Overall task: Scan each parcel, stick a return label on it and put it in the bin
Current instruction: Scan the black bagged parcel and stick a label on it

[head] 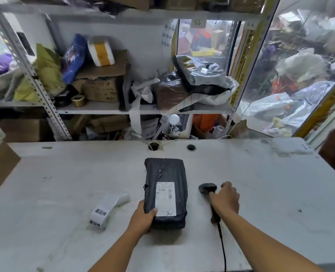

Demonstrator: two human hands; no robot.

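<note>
Parcel (165, 191) gripped by left hand (142, 218); right hand (226, 198) on scanner (209, 190) (corded).

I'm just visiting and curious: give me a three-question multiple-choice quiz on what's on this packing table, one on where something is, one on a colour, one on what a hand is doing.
1. Where does the strip of return labels lie?
A. On the table, left of the parcel
B. On top of the parcel
C. On the shelf

2. What colour is the parcel wrapping?
A. Yellow
B. Black
C. White

3. What is the left hand doing?
A. Hanging free above the table
B. Peeling a label
C. Gripping the parcel's near corner

Answers:
1 A: the strip rests on the bare table to the parcel's left.
2 B: the wrap is black, with a white shipping label on top.
3 C: its thumb lies on the parcel's top, while the right hand is at the scanner.
</note>
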